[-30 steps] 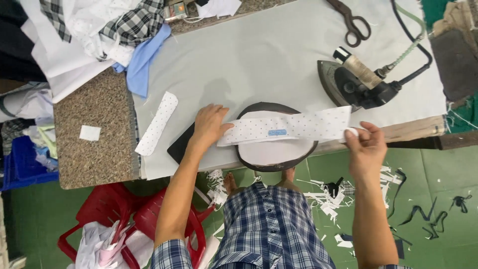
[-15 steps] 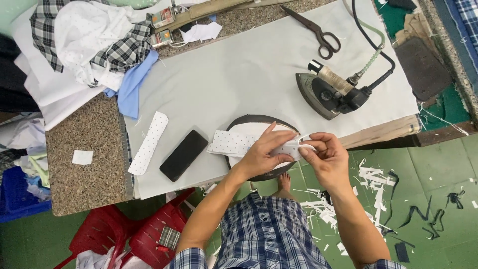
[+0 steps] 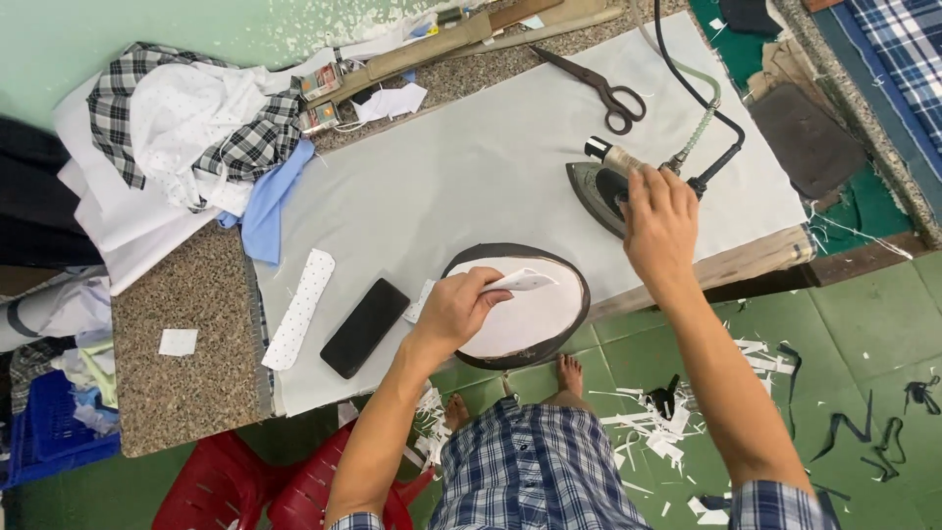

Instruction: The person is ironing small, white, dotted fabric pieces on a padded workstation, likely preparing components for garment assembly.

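1. The left hand (image 3: 461,309), just below the frame's centre, pinches a folded white fabric strip (image 3: 520,282) between thumb and fingers, holding it over the oval pressing pad (image 3: 549,329).
2. The oval pad, white with a dark rim, sits at the lower edge of the white ironing cloth (image 3: 471,167) that covers the table, in the middle of the frame.
3. The right hand (image 3: 659,221), right of centre, is curled down over the handle of the electric iron (image 3: 601,185); how tightly the fingers close cannot be told.
4. The iron stands on the cloth at the table's right side, with its cord (image 3: 687,79) running toward the top of the frame.
5. A black phone (image 3: 365,327) lies on the cloth just left of the left hand.
6. Left of the phone lies a second white dotted fabric strip (image 3: 299,307), flat near the cloth's edge.
7. Black-handled scissors (image 3: 594,88) lie on the cloth in the upper centre-right, well apart from both hands.
8. A heap of plaid and white fabric (image 3: 186,147) fills the upper left of the frame.
9. White paper scraps (image 3: 657,432) litter the green floor at lower right, near the person's bare feet.
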